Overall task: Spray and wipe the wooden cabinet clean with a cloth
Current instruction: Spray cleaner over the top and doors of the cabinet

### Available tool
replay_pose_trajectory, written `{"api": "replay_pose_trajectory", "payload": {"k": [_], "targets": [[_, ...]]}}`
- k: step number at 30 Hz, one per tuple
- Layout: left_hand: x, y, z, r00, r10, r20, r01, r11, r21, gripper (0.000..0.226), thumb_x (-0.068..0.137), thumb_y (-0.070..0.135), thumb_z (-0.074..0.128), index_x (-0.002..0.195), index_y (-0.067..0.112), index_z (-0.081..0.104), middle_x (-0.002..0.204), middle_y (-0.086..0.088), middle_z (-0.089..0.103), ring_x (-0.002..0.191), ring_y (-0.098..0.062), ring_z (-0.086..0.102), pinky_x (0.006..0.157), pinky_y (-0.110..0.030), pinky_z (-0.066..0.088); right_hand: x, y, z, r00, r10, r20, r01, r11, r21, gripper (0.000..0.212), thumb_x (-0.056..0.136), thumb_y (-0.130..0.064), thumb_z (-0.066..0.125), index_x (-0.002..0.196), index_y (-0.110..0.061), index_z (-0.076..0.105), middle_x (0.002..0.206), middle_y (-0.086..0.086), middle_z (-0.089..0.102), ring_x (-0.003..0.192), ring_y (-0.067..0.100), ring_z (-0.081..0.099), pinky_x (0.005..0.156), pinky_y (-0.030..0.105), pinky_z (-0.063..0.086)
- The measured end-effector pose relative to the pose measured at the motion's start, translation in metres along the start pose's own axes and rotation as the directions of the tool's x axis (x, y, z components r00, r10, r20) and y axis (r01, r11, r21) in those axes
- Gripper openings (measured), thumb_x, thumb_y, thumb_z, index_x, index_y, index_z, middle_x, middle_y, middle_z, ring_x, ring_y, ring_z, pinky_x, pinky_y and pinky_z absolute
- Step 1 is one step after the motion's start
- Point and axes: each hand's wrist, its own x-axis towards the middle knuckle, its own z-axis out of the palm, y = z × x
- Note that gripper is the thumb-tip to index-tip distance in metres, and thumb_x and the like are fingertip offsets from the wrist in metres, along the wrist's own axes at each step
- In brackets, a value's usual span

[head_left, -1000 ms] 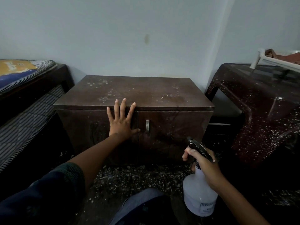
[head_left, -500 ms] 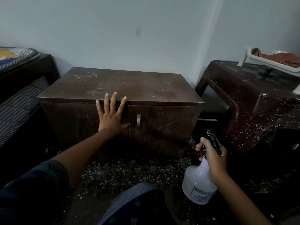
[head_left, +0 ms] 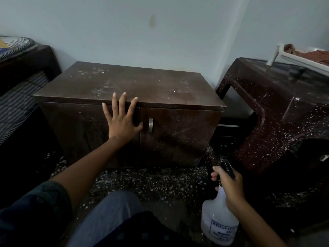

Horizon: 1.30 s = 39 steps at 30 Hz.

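spray step pending: left hand (head_left: 122, 120) spread flat on cabinet (head_left: 128, 86) door; right hand (head_left: 229, 186) wrapped round bottle (head_left: 219, 220); next, aim nozzle at cabinet.

Glossy dusty wooden cabinet (head_left: 142, 86), metal handle (head_left: 150, 125)

Pale blue wall (head_left: 160, 32) behind, one small smudge (head_left: 152, 21) high on it. Left of wall corner: dark bed frame (head_left: 26, 61) with striped mattress (head_left: 16, 44). Right of corner: dark speckled table (head_left: 277, 107), white tray (head_left: 302, 59) of reddish cloth (head_left: 315, 55) on top. Speckled floor (head_left: 151, 180) below.
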Motion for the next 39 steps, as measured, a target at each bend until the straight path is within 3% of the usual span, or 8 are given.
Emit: {"api": "replay_pose_trajectory", "payload": {"k": [11,14,18,21,27,30,34,39], "targets": [[-0.046,0.046,-0.019,0.977,-0.148,-0.154,0.065,0.893,-0.446,0.051,0.084,0.019,0.055,0.134,0.022,0.044,0.148,-0.002,0.037,0.142,-0.024,0.023,0.116,-0.052,0.007,0.003,0.02,0.019,0.976,0.219,-0.015,-0.219,0.976,0.01,0.014,0.084,-0.016,0.061,0.084,-0.002,0.06,0.062,0.008,0.056,0.054,0.018,0.05,0.051,0.027,0.042],[-0.074,0.069,-0.022,0.979,0.048,0.2,0.087,0.787,-0.611,0.037,0.09,0.022,0.053,0.127,0.022,0.05,0.124,0.002,0.059,0.115,-0.016,0.053,0.099,-0.04,0.046,0.001,0.026,0.023,0.976,0.216,0.014,-0.215,0.976,-0.013,0.015,0.083,-0.014,0.062,0.092,-0.002,0.059,0.067,0.007,0.057,0.059,0.017,0.052,0.053,0.028,0.043],[-0.087,0.074,-0.003,0.46,0.291,0.839,0.159,0.902,-0.4,0.042,0.092,0.034,0.051,0.127,0.012,0.052,0.121,-0.009,0.06,0.102,-0.022,0.058,0.086,-0.033,0.049,-0.002,0.029,0.03,0.979,0.198,0.045,-0.194,0.977,-0.091,0.01,0.084,-0.012,0.059,0.077,-0.006,0.059,0.062,0.007,0.054,0.057,0.018,0.05,0.053,0.029,0.041],[-0.098,0.063,0.012,0.064,0.272,0.96,0.096,0.956,-0.277,0.043,0.093,0.035,0.049,0.118,0.001,0.059,0.091,-0.003,0.057,0.087,-0.018,0.053,0.077,-0.032,0.049,0.0,0.036,0.034,0.974,0.226,0.027,-0.22,0.964,-0.148,0.017,0.087,-0.019,0.059,0.089,-0.002,0.061,0.064,0.007,0.057,0.057,0.019,0.052,0.05,0.027,0.042],[-0.092,0.064,0.01,0.223,0.361,0.906,-0.033,0.931,-0.363,0.043,0.096,0.032,0.045,0.122,-0.002,0.055,0.13,-0.016,0.055,0.117,-0.03,0.051,0.093,-0.032,0.042,0.002,0.043,0.047,0.954,0.278,0.11,-0.256,0.95,-0.18,0.029,0.086,-0.024,0.061,0.1,0.001,0.061,0.066,0.009,0.056,0.053,0.019,0.051,0.045,0.023,0.04],[-0.092,0.068,0.011,0.192,0.375,0.907,-0.035,0.926,-0.376,0.043,0.097,0.031,0.043,0.128,0.002,0.051,0.135,-0.013,0.05,0.122,-0.028,0.048,0.097,-0.03,0.038,-0.001,0.031,0.053,0.939,0.269,0.214,-0.233,0.956,-0.18,0.013,0.082,-0.016,0.062,0.086,-0.003,0.059,0.06,0.008,0.056,0.049,0.017,0.05,0.045,0.024,0.039],[-0.095,0.065,0.02,0.112,0.383,0.917,-0.025,0.924,-0.383,0.021,0.095,0.04,0.045,0.078,0.029,0.049,0.09,0.0,0.051,0.081,-0.014,0.046,0.081,-0.03,0.037,-0.009,0.02,0.059,0.933,0.228,0.278,-0.166,0.959,-0.23,0.02,0.082,-0.016,0.062,0.063,-0.007,0.059,0.06,0.01,0.058,0.051,0.021,0.053,0.046,0.024,0.039],[-0.096,0.075,0.012,0.181,0.399,0.899,-0.04,0.916,-0.398,0.043,0.095,0.034,0.046,0.128,0.007,0.053,0.138,-0.011,0.05,0.123,-0.027,0.048,0.103,-0.034,0.039,-0.012,0.018,0.067,0.934,0.209,0.291,-0.12,0.947,-0.297,0.035,0.083,-0.018,0.061,0.05,-0.009,0.052,0.048,0.008,0.05,0.044,0.021,0.047,0.048,0.028,0.036]]}}
